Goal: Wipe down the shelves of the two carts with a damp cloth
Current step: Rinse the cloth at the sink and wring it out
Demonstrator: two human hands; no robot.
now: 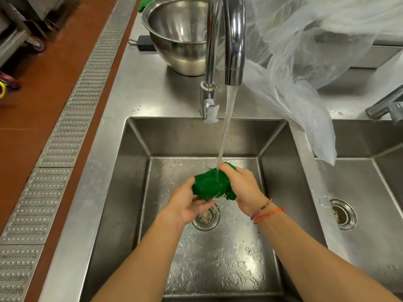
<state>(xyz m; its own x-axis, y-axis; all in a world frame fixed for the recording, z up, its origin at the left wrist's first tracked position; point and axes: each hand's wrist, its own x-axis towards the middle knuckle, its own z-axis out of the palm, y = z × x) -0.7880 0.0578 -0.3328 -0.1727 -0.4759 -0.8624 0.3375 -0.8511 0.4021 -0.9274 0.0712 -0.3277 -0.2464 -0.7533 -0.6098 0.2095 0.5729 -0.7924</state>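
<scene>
A bunched-up green cloth [210, 185] is held over the left basin of a steel sink [139, 162]. Water runs from the tall chrome tap [234, 62] straight onto the cloth. My left hand [186, 203] grips the cloth from below and the left. My right hand [242, 188] clasps it from the right, with red string bracelets on that wrist. The drain [206, 219] lies just under my hands. No cart shelf is identifiable in view.
A steel mixing bowl [178, 35] stands on the counter behind the tap. A clear plastic sheet [305, 73] hangs over the divider toward the second basin [370, 192] at right. Left of the counter are a red floor, a metal drain grate [72, 127], and a castor wheel [37, 44].
</scene>
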